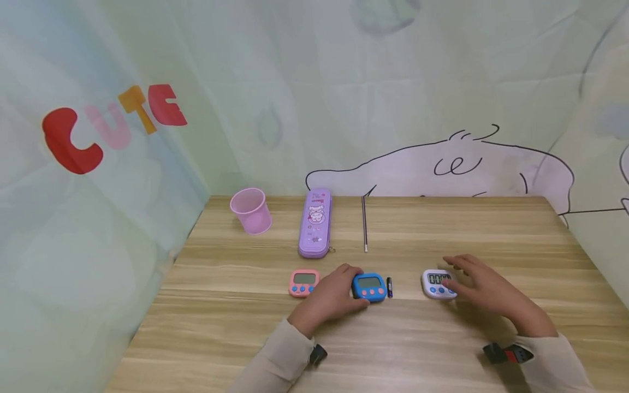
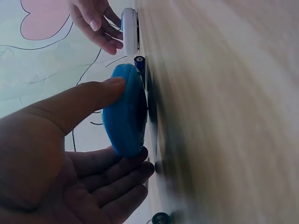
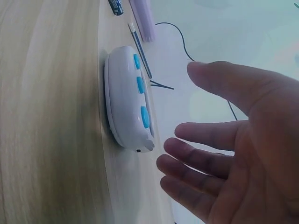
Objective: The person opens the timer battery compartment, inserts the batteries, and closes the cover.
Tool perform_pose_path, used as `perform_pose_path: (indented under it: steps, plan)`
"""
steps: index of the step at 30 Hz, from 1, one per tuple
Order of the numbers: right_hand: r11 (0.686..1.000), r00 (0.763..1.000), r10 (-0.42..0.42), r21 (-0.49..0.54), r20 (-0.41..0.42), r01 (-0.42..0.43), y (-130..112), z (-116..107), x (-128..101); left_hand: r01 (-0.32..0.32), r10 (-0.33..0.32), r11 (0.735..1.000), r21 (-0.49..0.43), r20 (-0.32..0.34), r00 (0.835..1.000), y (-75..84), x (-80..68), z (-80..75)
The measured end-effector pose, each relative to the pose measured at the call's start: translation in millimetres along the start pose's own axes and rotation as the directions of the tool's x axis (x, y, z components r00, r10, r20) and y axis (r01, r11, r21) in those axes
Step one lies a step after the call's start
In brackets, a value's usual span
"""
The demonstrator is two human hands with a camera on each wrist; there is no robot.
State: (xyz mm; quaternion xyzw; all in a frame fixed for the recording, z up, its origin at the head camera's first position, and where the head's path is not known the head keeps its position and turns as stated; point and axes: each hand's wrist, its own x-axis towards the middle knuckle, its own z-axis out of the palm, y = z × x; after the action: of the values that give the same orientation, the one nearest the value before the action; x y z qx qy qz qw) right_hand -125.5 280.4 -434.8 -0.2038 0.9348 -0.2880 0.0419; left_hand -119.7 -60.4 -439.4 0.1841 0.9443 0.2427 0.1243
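Observation:
My left hand (image 1: 330, 297) holds a blue digital timer (image 1: 369, 282) by its edges, thumb on the near side and fingers on the far side. The timer's screen is blank; the left wrist view shows its blue casing (image 2: 122, 112) close over the tabletop. Just right of it lies a small dark battery (image 1: 390, 287). My right hand (image 1: 488, 289) hovers beside a white digital timer (image 1: 439, 284) with digits on its screen. In the right wrist view, spread fingers (image 3: 201, 154) stand apart from the white timer. A pink timer (image 1: 304, 278) lies left of the left hand, its screen blank.
Farther back on the wooden table (image 1: 221, 338) stand a pink cup (image 1: 256, 218) and a purple pencil case (image 1: 315, 229). A thin dark pencil (image 1: 365, 224) lies right of the case. Printed cloth (image 1: 275, 98) hangs behind and along the left side.

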Motion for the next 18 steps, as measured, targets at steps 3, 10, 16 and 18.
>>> perform_pose_path:
  steps: [3, 10, 16, 18]
  plan:
    - [1.0, 1.0, -0.006, 0.005, -0.015, 0.006, -2, -1, 0, -0.005, 0.005, 1.0, 0.001, -0.011, 1.0, 0.2, 1.1, 0.6]
    - [0.999, 0.999, -0.036, 0.005, -0.031, 0.036, -6, 1, 3, -0.01, 0.01, 1.0, 0.001, -0.038, 0.999, -0.1, 2.2, -2.2]
    - [0.996, 0.995, -0.086, 0.002, -0.047, 0.086, -11, 3, 3, -0.016, 0.014, 1.0, -0.024, -0.056, 0.998, -2.0, 0.2, -8.3]
    - [0.994, 0.993, -0.107, -0.006, -0.053, 0.107, -15, 3, 3, -0.017, 0.015, 0.999, -0.037, -0.057, 0.998, -1.1, -1.2, -12.1]
